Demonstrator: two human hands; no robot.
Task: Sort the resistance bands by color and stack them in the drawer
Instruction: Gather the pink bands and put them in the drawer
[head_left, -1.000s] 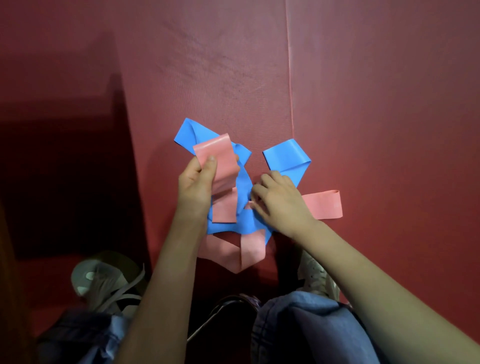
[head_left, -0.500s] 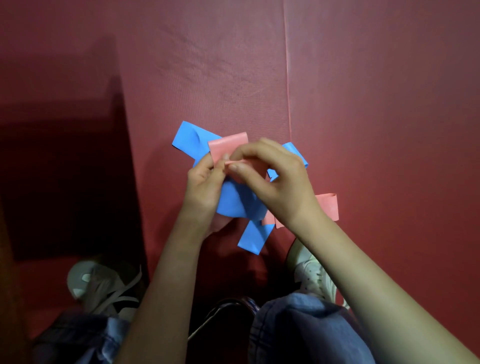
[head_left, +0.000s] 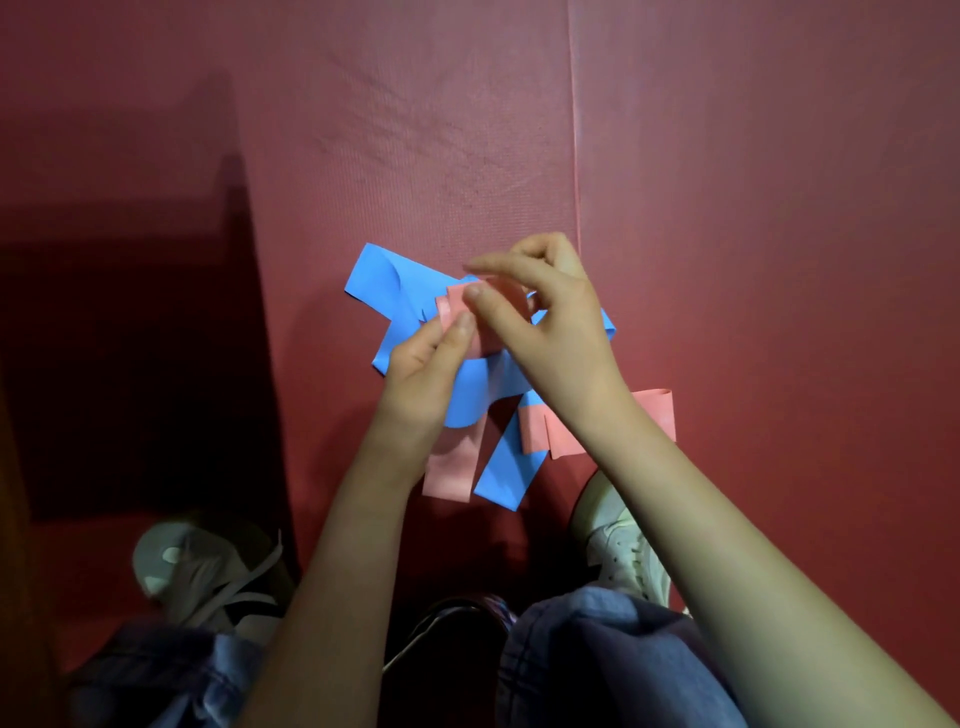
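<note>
While both hands work over the red mat (head_left: 727, 208), the tangle of bands sits between them, lifted partly off the mat. Left hand (head_left: 423, 379) pinches the pink resistance band (head_left: 462, 312) between thumb and forefinger at its upper fold. Right hand (head_left: 545, 317) has thumb and forefinger closed on the same pink fold from the other side; its remaining fingers are curled above. Blue resistance band (head_left: 379, 280) fans out to the upper left behind the pink one, and a blue tail (head_left: 506, 467) hangs toward the person's knees. A pink strip (head_left: 449, 470) hangs beside that tail, just left of it. Another pink loop (head_left: 657, 410) lies on the mat under the right forearm.

Compared with half a second ago: right hand has risen and shifted farther up the mat, the pink fold is now rolled tighter between the fingertips, and the hanging pink strip has come into view below the left wrist. Sneakers (head_left: 197, 566) and denim knees (head_left: 597, 660) sit at bottom edge. Drawer not in view.
</note>
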